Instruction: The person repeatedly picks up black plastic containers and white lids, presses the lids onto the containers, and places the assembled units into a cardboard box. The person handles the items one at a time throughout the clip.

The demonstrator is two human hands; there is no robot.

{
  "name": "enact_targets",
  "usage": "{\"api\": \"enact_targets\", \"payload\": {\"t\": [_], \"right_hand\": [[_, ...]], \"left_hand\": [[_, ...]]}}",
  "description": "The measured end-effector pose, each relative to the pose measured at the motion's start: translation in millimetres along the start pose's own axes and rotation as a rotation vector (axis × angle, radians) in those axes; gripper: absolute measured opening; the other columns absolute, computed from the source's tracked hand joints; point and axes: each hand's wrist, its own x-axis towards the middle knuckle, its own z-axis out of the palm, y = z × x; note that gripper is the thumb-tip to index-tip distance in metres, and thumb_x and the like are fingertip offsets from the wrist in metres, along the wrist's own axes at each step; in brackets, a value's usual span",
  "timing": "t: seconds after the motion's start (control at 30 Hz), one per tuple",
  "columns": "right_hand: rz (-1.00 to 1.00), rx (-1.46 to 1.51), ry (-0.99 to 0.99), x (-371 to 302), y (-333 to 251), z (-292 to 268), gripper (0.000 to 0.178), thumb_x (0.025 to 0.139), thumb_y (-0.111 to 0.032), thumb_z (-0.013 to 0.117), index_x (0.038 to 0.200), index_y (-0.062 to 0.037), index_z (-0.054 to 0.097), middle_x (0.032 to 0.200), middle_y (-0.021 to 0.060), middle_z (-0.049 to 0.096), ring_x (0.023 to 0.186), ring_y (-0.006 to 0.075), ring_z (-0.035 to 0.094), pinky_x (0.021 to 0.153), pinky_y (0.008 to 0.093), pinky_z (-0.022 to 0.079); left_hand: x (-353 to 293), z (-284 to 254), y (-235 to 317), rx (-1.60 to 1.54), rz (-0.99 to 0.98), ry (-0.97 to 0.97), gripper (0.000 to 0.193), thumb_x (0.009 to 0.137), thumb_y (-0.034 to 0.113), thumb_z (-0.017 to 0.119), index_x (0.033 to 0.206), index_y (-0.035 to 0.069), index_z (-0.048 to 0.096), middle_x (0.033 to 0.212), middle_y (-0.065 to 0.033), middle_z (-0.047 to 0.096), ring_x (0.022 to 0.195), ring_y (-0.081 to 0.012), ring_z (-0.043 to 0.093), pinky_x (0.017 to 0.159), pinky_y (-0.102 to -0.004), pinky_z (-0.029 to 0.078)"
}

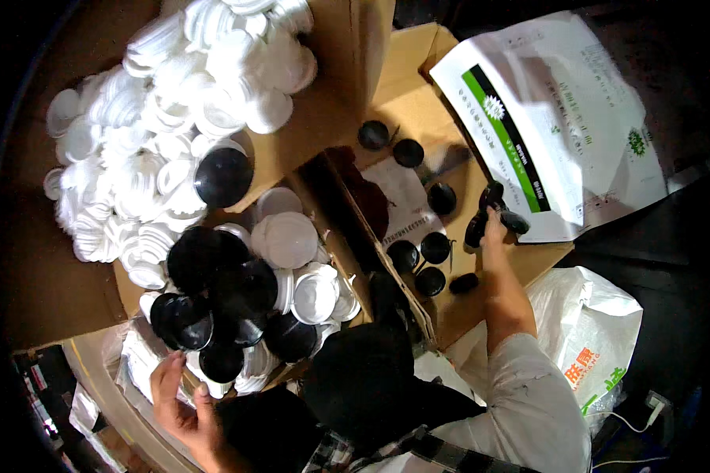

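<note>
My right hand reaches into the cardboard box on the right, its fingers closed around a few round black lids. Several loose black lids lie scattered on the bottom of that box. On the left, my left hand is raised with thumb and fingers apart and nothing in it. Just beyond its fingertips is a pile of black lids mixed with white lids. A large heap of white lids fills the box behind, with one black lid at its edge.
A white printed sheet with a green and black stripe lies over the right box's far side. Beside my right arm sits a white plastic bag. A white plug with a cable shows at the lower right. Cardboard walls divide the boxes.
</note>
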Motion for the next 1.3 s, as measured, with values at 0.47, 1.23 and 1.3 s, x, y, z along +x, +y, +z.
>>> {"api": "enact_targets", "payload": {"t": [0.47, 1.23, 1.3], "right_hand": [[-1.038, -0.578, -1.320, -455.9, -204.6, 17.6, 0.033, 0.080, -0.034, 0.062, 0.097, -0.0056, 0.060, 0.087, 0.0170, 0.062, 0.080, 0.0351, 0.059, 0.069, 0.0410, 0.047], [-0.371, -1.307, -2.557, -546.8, -182.7, -68.2, 0.053, 0.088, -0.055, 0.039, 0.107, -0.0098, 0.061, 0.088, 0.0146, 0.064, 0.081, 0.0256, 0.061, 0.074, 0.0332, 0.046], [-0.241, -1.297, -2.729, -558.9, -173.4, -71.3, 0.051, 0.090, -0.050, 0.042, 0.087, -0.0020, 0.058, 0.073, 0.0094, 0.059, 0.070, 0.0199, 0.056, 0.067, 0.0320, 0.044]], "left_hand": [[-112.7, -16.2, 63.9, -1.166, -0.205, -0.358, 0.076, 0.076, 0.003, 0.065, 0.138, 0.004, 0.021, 0.127, -0.0092, 0.042, 0.113, -0.0167, 0.044, 0.094, -0.0297, 0.036], [-201.9, -90.7, -11.1, -1.511, 0.305, -0.816, 0.029, 0.074, 0.031, 0.071, 0.077, 0.003, 0.067, 0.143, -0.0236, 0.019, 0.134, -0.0371, 0.013, 0.106, -0.0467, 0.012], [-208.0, -53.8, 6.2, -1.654, 0.169, -1.056, 0.031, 0.073, 0.033, 0.072, 0.077, 0.003, 0.067, 0.140, -0.0240, 0.026, 0.132, -0.0356, 0.023, 0.104, -0.0455, 0.018]]}}
